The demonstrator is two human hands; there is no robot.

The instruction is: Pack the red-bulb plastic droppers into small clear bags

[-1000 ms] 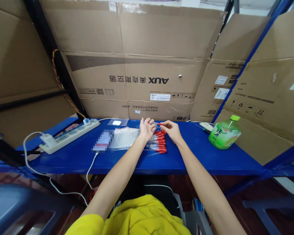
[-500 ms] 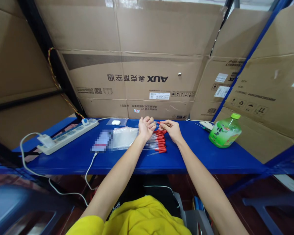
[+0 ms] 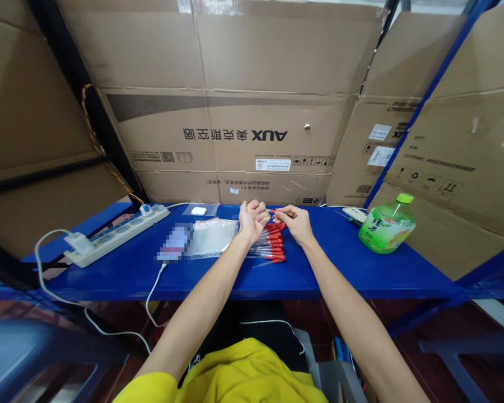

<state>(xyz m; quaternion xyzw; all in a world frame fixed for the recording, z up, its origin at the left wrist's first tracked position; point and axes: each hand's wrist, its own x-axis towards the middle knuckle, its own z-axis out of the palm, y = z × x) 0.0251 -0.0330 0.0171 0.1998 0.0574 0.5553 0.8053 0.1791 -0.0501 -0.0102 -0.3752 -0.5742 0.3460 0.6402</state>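
My left hand (image 3: 251, 217) and my right hand (image 3: 294, 222) meet above a row of several clear droppers with red bulbs (image 3: 273, 244) lying on the blue shelf board (image 3: 327, 268). Both hands are closed in a pinch on one red-tipped dropper (image 3: 272, 211) held between them, the left on its clear end, the right at the red bulb. A stack of clear plastic bags (image 3: 212, 236) lies just left of my left wrist.
A white power strip (image 3: 117, 234) with a charger and cables lies at the left, beside a blurred phone (image 3: 175, 242). A small white earbud case (image 3: 199, 211) sits behind the bags. A green drink bottle (image 3: 385, 228) stands at the right. Cardboard boxes (image 3: 235, 140) wall the back.
My hands have stayed almost still, holding the dropper; the fingers have shifted slightly. The view has dipped and swung a little.
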